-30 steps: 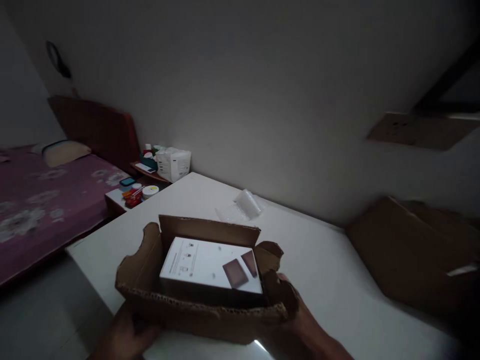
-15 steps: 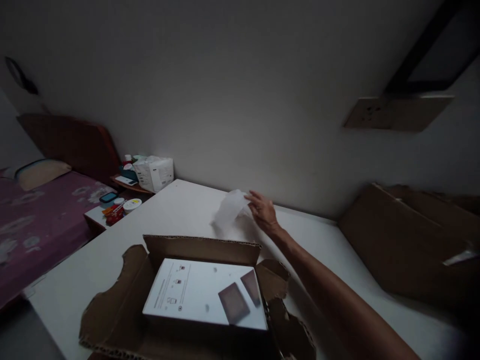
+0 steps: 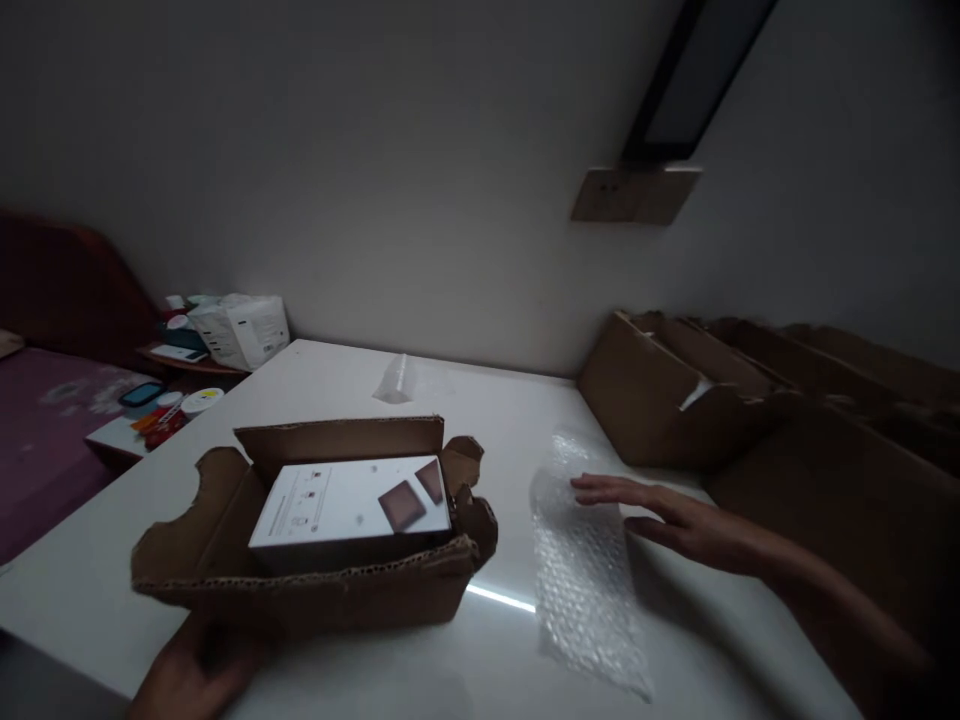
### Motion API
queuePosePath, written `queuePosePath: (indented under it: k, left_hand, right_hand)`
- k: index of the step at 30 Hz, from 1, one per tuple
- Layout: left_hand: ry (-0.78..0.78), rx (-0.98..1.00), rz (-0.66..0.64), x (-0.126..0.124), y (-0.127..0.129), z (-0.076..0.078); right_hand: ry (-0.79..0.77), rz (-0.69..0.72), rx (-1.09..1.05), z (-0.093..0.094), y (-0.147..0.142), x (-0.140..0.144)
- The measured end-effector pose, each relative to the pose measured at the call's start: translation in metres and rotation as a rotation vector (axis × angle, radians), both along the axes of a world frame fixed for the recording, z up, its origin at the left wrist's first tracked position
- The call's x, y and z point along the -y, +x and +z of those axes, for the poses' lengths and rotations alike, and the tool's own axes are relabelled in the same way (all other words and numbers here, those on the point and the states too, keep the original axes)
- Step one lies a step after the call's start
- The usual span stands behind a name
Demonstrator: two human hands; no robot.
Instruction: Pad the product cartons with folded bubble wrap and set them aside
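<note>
An open cardboard box (image 3: 315, 600) rests on the white table, its flaps spread outward. Inside it lies a white printed carton (image 3: 337, 500) with brown square pictures on its top. My left hand (image 3: 187, 670) grips the front left of the cardboard box from below; its fingers are partly in shadow. Over a strip of bubble wrap (image 3: 592, 590), my right hand (image 3: 682, 520) is open, fingers stretched to the left and thumb apart. Whether its fingertips touch the wrap I cannot tell. A small clear plastic piece (image 3: 396, 380) lies near the wall.
Large open cardboard boxes (image 3: 645, 400) stand on the right against the wall. Behind the table's left side are a white package (image 3: 244, 330) and a small stand with jars (image 3: 202, 402). A bed (image 3: 45, 440) is at far left; a socket plate (image 3: 634, 195) is on the wall.
My view has turned right. My right hand has let go of the clear plastic by the wall and come to the bubble wrap on the right. My left hand has come into view.
</note>
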State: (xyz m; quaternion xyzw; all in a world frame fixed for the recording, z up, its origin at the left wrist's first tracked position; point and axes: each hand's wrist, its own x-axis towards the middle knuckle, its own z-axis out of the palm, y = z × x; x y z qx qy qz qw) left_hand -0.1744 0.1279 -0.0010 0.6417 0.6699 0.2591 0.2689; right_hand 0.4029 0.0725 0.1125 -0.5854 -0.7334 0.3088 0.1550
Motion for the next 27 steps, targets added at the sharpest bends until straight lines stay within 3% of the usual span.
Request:
queuePosePath:
  k: [5,9,14,16,20,22,25,27]
  left_hand:
    - [-0.061,0.104,-0.074,-0.011,0.048,0.024]
    - [-0.052,0.168,-0.145,-0.018,0.093,0.043]
    - [-0.015,0.267,-0.224,-0.02,0.134,0.046]
    - [0.009,0.301,-0.266,-0.027,0.148,0.047]
    - [0.044,0.368,-0.332,-0.055,0.176,0.053]
    - [0.054,0.422,-0.328,-0.07,0.184,0.053]
    - [0.02,0.485,-0.315,-0.078,0.177,0.043]
    - [0.011,0.494,-0.3,-0.069,0.162,0.032]
  right_hand:
    - [0.129,-0.16,0.059,-0.013,0.008,0.035]
    - [0.287,-0.365,-0.004,-0.009,-0.026,0.044]
    - [0.297,-0.169,-0.217,-0.002,-0.102,0.03]
    - [0.285,-0.179,-0.257,-0.006,-0.118,0.014]
    - [0.303,-0.27,-0.357,-0.014,-0.11,-0.022]
    - [0.307,-0.284,-0.309,-0.014,-0.097,-0.025]
    - [0.291,-0.287,-0.073,-0.013,-0.082,0.005]
    - [0.293,-0.203,0.106,-0.02,-0.084,0.04]
